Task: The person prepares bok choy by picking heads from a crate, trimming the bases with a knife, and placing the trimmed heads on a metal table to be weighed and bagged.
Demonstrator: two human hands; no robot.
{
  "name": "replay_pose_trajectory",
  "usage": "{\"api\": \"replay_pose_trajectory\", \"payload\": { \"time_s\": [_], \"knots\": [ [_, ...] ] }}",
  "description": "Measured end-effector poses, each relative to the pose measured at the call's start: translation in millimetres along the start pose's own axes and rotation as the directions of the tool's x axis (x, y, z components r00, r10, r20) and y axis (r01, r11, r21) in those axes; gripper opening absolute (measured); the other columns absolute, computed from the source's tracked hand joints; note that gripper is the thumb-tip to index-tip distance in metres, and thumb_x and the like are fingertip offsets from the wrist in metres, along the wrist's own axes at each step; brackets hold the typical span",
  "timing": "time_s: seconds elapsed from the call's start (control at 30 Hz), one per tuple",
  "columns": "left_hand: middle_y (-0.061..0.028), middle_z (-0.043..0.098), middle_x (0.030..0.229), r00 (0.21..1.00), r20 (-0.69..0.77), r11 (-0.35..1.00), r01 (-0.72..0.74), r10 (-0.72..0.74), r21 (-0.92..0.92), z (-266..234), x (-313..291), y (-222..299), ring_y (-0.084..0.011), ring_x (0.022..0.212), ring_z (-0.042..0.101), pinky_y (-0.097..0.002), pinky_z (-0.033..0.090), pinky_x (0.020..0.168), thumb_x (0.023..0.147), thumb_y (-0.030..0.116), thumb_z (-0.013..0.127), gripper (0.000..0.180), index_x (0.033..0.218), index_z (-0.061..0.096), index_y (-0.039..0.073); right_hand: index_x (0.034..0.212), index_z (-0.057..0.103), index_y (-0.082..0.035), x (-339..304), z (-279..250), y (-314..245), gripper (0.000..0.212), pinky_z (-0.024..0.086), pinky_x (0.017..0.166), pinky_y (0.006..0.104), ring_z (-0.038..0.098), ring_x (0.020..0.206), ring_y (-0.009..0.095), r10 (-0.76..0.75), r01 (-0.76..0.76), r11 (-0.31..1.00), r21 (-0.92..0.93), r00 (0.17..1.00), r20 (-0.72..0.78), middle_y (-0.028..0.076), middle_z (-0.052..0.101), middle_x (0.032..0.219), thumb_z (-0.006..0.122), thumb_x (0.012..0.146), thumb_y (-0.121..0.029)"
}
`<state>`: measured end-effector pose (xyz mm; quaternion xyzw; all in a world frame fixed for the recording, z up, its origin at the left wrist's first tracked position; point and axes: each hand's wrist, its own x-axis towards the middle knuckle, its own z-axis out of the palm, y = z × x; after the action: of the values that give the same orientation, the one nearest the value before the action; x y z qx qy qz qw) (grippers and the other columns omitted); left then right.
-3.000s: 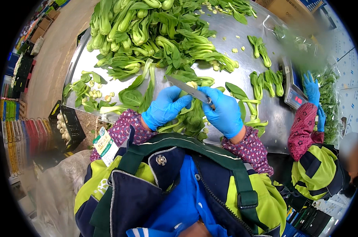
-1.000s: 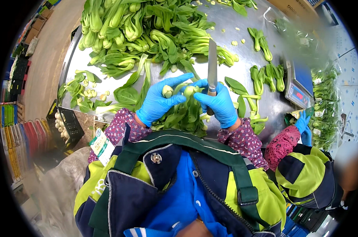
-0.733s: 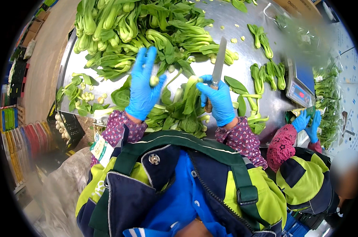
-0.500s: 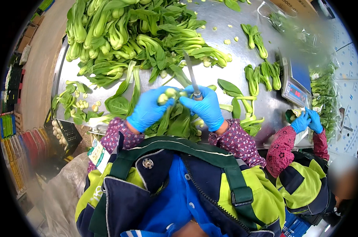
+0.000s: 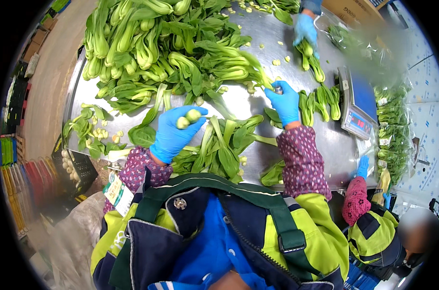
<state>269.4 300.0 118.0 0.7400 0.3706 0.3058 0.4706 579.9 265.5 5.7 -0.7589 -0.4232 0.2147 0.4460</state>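
My left hand [image 5: 173, 137], in a blue glove, is closed on two pale green cut stem ends [image 5: 188, 117] above the steel table [image 5: 238, 101]. My right hand [image 5: 283, 102], also blue-gloved, grips a knife handle [image 5: 278, 90] at the right edge of the big bok choy pile [image 5: 166, 53]; the blade is hidden among the leaves. Loose cut bok choy leaves [image 5: 224, 147] lie between my hands near the front edge. Trimmed bok choy heads [image 5: 321, 100] lie just right of my right hand.
A digital scale [image 5: 357, 104] stands at the right, with bagged greens [image 5: 391, 128] beyond it. A co-worker's gloved hand [image 5: 305, 27] holds bok choy at the far side. Another person [image 5: 374, 232] stands at my right. Leaf scraps [image 5: 91, 130] and a black crate [image 5: 76, 166] are on the left.
My hands were together over the stems with the knife between them. The right hand has moved away to the right with the knife, while the left keeps the cut stem ends.
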Motion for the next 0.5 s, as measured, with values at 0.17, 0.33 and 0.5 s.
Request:
{"api": "replay_pose_trajectory", "payload": {
  "time_s": [0.17, 0.33, 0.5],
  "knots": [
    [-0.0153, 0.060, 0.116, 0.779, 0.251, 0.644, -0.620, 0.575, 0.448, 10.7, 21.6, 31.8, -0.0264, 0.098, 0.061, -0.0321, 0.048, 0.083, 0.076, 0.010, 0.070, 0.048, 0.122, 0.058, 0.007, 0.092, 0.064, -0.003, -58.6, -19.1, -95.8, 0.028, 0.041, 0.054, 0.0197, 0.044, 0.060, 0.002, 0.068, -0.111, 0.981, 0.158, 0.965, 0.251, -0.004, 0.056, 0.073, 0.077, 0.072, -0.017],
    [-0.0100, 0.061, 0.109, 0.959, 0.200, 0.969, -0.225, 0.202, 0.100, 23.6, 7.7, 13.0, -0.0170, 0.097, 0.058, -0.0295, 0.046, 0.086, 0.078, 0.013, 0.073, 0.049, 0.123, 0.055, 0.004, 0.104, 0.063, -0.004, -103.6, -32.9, -139.8, 0.031, 0.042, 0.051, 0.0203, 0.049, 0.057, 0.002, 0.077, -0.301, 0.808, 0.506, 0.906, 0.416, -0.002, 0.062, 0.080, 0.074, 0.079, -0.020],
    [-0.0051, 0.061, 0.096, 0.973, 0.156, 0.905, 0.216, -0.169, -0.366, 18.0, -13.5, 14.4, -0.0112, 0.086, 0.055, -0.0279, 0.048, 0.080, 0.074, 0.017, 0.077, 0.045, 0.111, 0.059, -0.001, 0.116, 0.058, -0.009, -121.6, -21.3, -117.1, 0.039, 0.048, 0.054, 0.0272, 0.058, 0.056, 0.014, -0.330, 0.350, 0.933, -0.086, 0.925, 0.190, 0.006, 0.065, 0.083, 0.069, 0.079, -0.014]
  ]
}}
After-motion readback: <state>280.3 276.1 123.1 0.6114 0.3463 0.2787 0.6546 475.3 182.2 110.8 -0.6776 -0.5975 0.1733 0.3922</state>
